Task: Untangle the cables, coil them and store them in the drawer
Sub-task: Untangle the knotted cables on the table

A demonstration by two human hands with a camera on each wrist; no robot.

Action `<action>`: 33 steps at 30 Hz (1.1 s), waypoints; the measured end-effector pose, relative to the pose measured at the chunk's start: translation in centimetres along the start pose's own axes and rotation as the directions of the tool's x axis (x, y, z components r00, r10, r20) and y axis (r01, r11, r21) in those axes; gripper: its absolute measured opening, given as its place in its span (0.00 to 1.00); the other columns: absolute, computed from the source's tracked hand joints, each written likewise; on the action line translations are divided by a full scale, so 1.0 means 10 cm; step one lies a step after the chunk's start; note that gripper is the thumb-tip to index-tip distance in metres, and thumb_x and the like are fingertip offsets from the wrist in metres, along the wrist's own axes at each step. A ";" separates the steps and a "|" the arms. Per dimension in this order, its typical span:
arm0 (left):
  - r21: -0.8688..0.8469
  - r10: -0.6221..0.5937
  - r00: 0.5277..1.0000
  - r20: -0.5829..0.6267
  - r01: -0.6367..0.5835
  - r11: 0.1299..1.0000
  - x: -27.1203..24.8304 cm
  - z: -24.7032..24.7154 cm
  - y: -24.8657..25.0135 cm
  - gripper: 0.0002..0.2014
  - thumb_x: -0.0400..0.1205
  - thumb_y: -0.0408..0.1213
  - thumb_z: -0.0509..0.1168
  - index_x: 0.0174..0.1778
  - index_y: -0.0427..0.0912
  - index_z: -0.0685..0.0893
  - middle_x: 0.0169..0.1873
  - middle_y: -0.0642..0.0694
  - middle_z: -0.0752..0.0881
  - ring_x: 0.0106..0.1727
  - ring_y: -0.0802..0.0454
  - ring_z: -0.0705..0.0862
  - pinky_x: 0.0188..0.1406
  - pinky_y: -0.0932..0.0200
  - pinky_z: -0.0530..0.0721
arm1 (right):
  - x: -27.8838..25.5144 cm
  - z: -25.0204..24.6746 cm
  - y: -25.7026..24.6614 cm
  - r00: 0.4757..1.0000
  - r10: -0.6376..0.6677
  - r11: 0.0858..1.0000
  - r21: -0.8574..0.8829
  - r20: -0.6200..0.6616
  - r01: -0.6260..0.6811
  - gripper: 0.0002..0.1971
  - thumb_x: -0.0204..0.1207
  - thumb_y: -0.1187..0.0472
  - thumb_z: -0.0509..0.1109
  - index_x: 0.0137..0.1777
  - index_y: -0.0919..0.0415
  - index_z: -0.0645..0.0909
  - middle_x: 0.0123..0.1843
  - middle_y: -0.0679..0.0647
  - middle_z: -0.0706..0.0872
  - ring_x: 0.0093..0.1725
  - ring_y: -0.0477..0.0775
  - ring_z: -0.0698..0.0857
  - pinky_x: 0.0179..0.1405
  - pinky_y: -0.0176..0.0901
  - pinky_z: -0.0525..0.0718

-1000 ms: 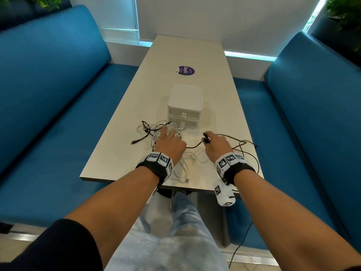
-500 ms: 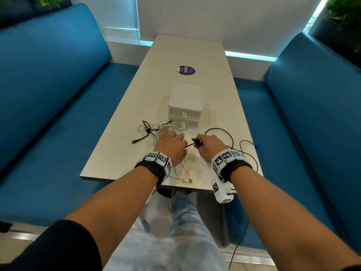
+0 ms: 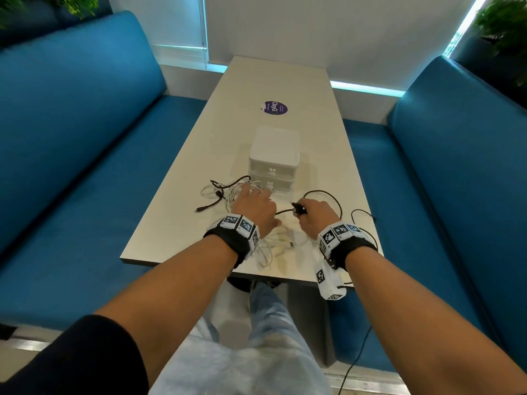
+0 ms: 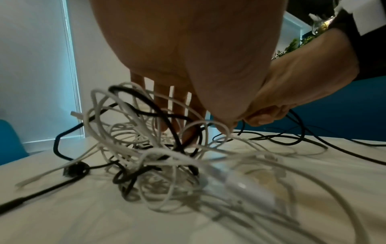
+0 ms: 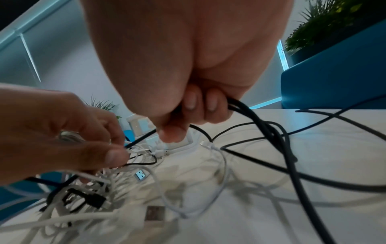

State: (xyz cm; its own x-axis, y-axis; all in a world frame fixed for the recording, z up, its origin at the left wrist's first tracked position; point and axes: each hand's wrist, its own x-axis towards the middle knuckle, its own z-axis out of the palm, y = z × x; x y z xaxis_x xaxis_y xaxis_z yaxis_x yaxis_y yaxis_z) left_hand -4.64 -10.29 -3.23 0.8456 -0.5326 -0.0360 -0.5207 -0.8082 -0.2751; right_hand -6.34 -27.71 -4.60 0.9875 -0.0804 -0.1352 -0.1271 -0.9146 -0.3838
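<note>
A tangle of white and black cables (image 3: 225,192) lies on the table in front of a white two-drawer box (image 3: 273,155) whose drawers are both shut. My left hand (image 3: 253,195) rests on the tangle. In the left wrist view its spread fingers (image 4: 177,115) reach down among the loops (image 4: 146,148). My right hand (image 3: 303,212) grips a black cable (image 3: 322,192) close to its plug, fingers curled round it (image 5: 208,105). That cable (image 5: 271,137) loops away to the right over the table. More white cable (image 3: 273,246) lies between my wrists.
The long pale table (image 3: 285,81) carries a purple round sticker (image 3: 274,108) beyond the box. Blue benches stand at the left (image 3: 85,138) and right (image 3: 456,166). The table's front edge (image 3: 171,260) is just under my wrists. A black lead (image 3: 353,363) hangs to the floor.
My right hand has drawn the black cable's plug end left and nearer, and a loop has risen to its right. My left hand has stayed on the tangle.
</note>
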 end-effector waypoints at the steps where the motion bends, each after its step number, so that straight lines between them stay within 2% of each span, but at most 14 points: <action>1: -0.020 0.010 1.000 -0.007 -0.011 1.000 0.01 0.01 0.03 0.25 0.86 0.58 0.56 0.60 0.42 0.87 0.68 0.42 0.79 0.69 0.40 0.77 0.77 0.38 0.60 | 0.00 0.00 -0.02 1.000 -0.005 1.000 0.024 -0.016 0.005 0.08 0.83 0.56 0.63 0.56 0.53 0.83 0.48 0.62 0.86 0.44 0.64 0.84 0.39 0.46 0.78; 3: -0.094 0.053 0.999 -0.014 -0.054 0.994 0.01 0.05 0.07 0.16 0.88 0.48 0.58 0.59 0.41 0.85 0.63 0.41 0.80 0.62 0.41 0.81 0.73 0.44 0.68 | -0.01 -0.01 -0.05 0.999 -0.012 0.998 0.066 -0.053 0.015 0.08 0.83 0.56 0.63 0.56 0.55 0.83 0.47 0.62 0.87 0.44 0.65 0.85 0.40 0.49 0.82; 5: -0.161 0.072 0.997 -0.002 -0.072 0.984 0.00 0.05 0.09 0.09 0.85 0.35 0.60 0.60 0.42 0.79 0.55 0.44 0.82 0.54 0.43 0.84 0.69 0.46 0.72 | -0.01 -0.02 -0.05 0.997 -0.013 0.998 0.067 -0.073 0.018 0.09 0.83 0.54 0.63 0.56 0.53 0.82 0.46 0.61 0.87 0.44 0.65 0.85 0.41 0.50 0.83; 8: -0.250 0.067 0.997 0.042 -0.055 0.967 0.00 0.02 0.08 0.19 0.78 0.28 0.61 0.63 0.46 0.71 0.43 0.47 0.84 0.46 0.42 0.84 0.66 0.46 0.72 | -0.01 -0.03 -0.02 0.998 0.007 1.000 0.006 -0.056 -0.007 0.08 0.84 0.52 0.63 0.57 0.51 0.82 0.47 0.59 0.85 0.43 0.62 0.84 0.38 0.47 0.81; 11: -0.262 0.020 0.999 0.032 -0.011 0.965 -0.02 0.04 0.06 0.12 0.81 0.33 0.60 0.59 0.48 0.77 0.45 0.44 0.85 0.52 0.40 0.82 0.59 0.49 0.68 | -0.01 -0.03 0.03 0.998 0.036 0.999 -0.035 -0.049 -0.037 0.08 0.84 0.52 0.63 0.56 0.53 0.82 0.47 0.60 0.84 0.42 0.63 0.84 0.38 0.47 0.79; 13: -0.222 -0.021 1.000 0.021 0.025 0.975 -0.05 0.09 0.06 0.09 0.85 0.40 0.57 0.56 0.49 0.81 0.47 0.42 0.86 0.57 0.39 0.80 0.63 0.47 0.67 | -0.02 -0.04 0.03 0.997 0.037 0.998 -0.047 -0.063 -0.040 0.08 0.84 0.52 0.64 0.54 0.54 0.82 0.47 0.60 0.85 0.42 0.63 0.84 0.38 0.48 0.81; 16: -0.167 -0.074 0.997 0.024 0.077 0.983 -0.05 0.15 0.06 0.14 0.88 0.47 0.53 0.55 0.50 0.84 0.50 0.44 0.88 0.60 0.41 0.80 0.68 0.44 0.66 | -0.03 -0.06 0.02 0.998 0.018 0.997 -0.074 -0.061 -0.023 0.08 0.84 0.54 0.63 0.55 0.54 0.82 0.47 0.59 0.85 0.42 0.62 0.84 0.38 0.47 0.80; 22: -0.173 -0.133 0.987 0.086 0.146 0.974 -0.07 0.21 -0.04 0.13 0.86 0.46 0.55 0.55 0.50 0.85 0.53 0.45 0.88 0.65 0.41 0.77 0.68 0.44 0.68 | -0.07 -0.15 0.14 0.995 0.064 0.987 -0.142 -0.071 -0.073 0.07 0.84 0.56 0.61 0.54 0.54 0.80 0.47 0.58 0.85 0.41 0.61 0.81 0.39 0.46 0.79; 27: -0.231 -0.130 0.990 0.062 0.141 0.963 -0.11 0.22 -0.07 0.12 0.85 0.45 0.54 0.49 0.50 0.84 0.48 0.48 0.88 0.63 0.42 0.75 0.65 0.45 0.65 | -0.13 -0.23 0.18 0.982 0.153 0.964 -0.204 -0.113 -0.173 0.08 0.82 0.60 0.60 0.57 0.54 0.79 0.43 0.54 0.78 0.41 0.60 0.81 0.42 0.49 0.82; 31: -0.245 -0.122 0.993 -0.004 0.117 0.962 -0.18 0.24 -0.04 0.15 0.87 0.47 0.52 0.53 0.51 0.85 0.49 0.48 0.88 0.62 0.42 0.76 0.65 0.44 0.66 | -0.16 -0.26 0.22 0.958 0.258 0.940 -0.199 -0.124 -0.278 0.09 0.81 0.62 0.60 0.57 0.57 0.79 0.47 0.57 0.81 0.45 0.61 0.83 0.47 0.51 0.85; 33: -0.214 -0.121 0.992 -0.022 0.113 0.970 -0.19 0.24 -0.04 0.16 0.88 0.48 0.51 0.55 0.52 0.85 0.49 0.49 0.88 0.62 0.42 0.77 0.65 0.44 0.67 | -0.16 -0.24 0.18 0.960 0.248 0.940 -0.207 -0.128 -0.270 0.09 0.81 0.62 0.60 0.57 0.58 0.79 0.51 0.59 0.83 0.49 0.63 0.84 0.47 0.51 0.83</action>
State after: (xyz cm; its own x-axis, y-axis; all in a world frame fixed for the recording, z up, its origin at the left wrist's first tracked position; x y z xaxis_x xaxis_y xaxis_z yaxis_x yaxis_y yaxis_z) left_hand -5.73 -8.32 -5.39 0.8995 -0.4366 0.0182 -0.4347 -0.8982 -0.0652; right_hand -7.94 -30.21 -2.87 0.9287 -0.3547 -0.1083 -0.3672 -0.9203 -0.1351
